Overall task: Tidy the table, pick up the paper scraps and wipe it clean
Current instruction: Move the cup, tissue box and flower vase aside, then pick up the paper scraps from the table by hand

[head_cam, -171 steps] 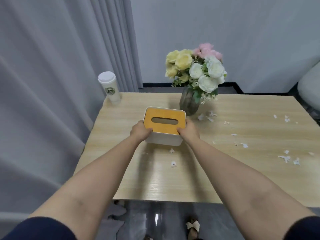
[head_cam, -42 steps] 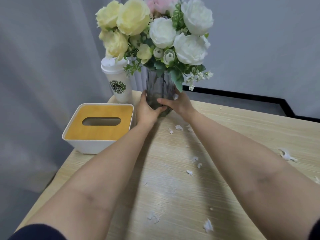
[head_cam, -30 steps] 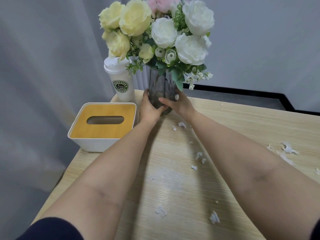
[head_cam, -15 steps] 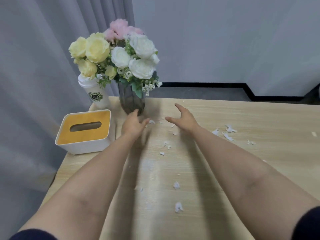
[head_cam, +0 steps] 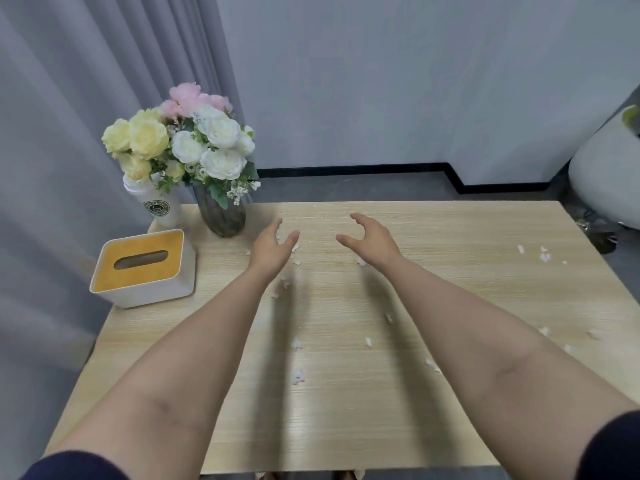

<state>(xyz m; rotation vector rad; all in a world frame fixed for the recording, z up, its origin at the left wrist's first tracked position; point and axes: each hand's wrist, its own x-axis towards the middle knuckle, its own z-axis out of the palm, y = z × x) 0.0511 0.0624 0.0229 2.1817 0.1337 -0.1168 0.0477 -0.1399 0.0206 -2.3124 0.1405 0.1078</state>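
The table (head_cam: 450, 306) has a pale, matt wood-grain top. Torn white paper scraps (head_cam: 297, 375) lie on it. The tissue box (head_cam: 145, 282) looks like smooth white plastic with a wooden lid. The vase (head_cam: 223, 220) is dark ribbed glass, and the curtain (head_cam: 69, 81) is soft grey cloth.

Both hands hang above the table (head_cam: 346, 427), the left hand (head_cam: 272, 245) beside the right hand (head_cam: 370, 239), apart. Just left of the left hand and a little beyond it stands the vase (head_cam: 223, 216); the cup (head_cam: 161, 211) stands left of the vase, touching or nearly so. The tissue box (head_cam: 143, 268) sits well left of the left hand, nearer the person than the cup. Paper scraps (head_cam: 297, 375) lie under and nearer than the hands, with more far right of the right hand.
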